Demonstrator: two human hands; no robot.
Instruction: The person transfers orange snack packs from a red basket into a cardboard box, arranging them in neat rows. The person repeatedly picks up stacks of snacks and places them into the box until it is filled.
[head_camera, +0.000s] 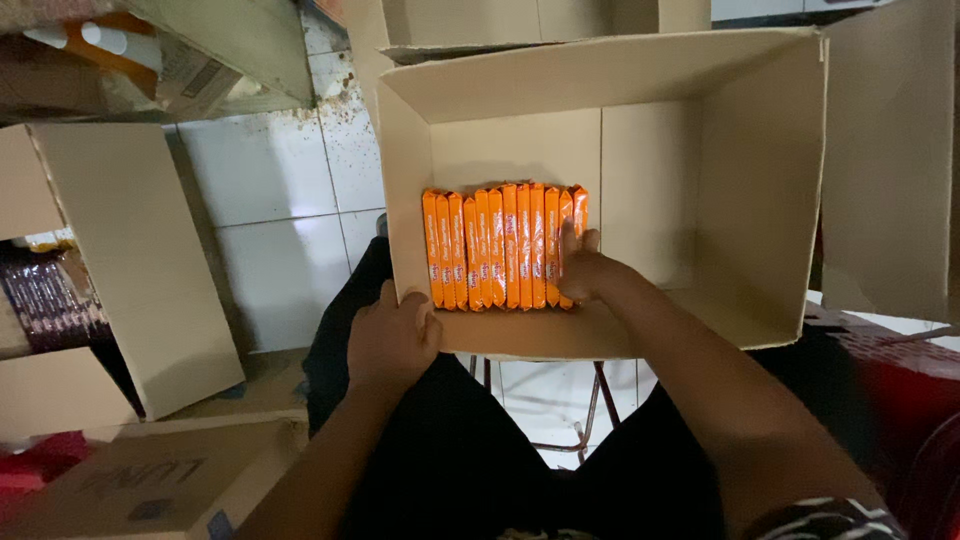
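Head view: open cardboard box (700, 180) on lap, flaps up. Row of orange packets (500, 245) stands on edge, packed against left wall; long axes run toward far wall. Right half of box floor bare, free room there. Left hand (392, 338) grip closed over near-left rim of box. Right hand (585, 270) inside box, fingers pressed flat on rightmost packet, not wrapped round it. White tiled floor (270, 200) left; other cartons (130, 260) close by.
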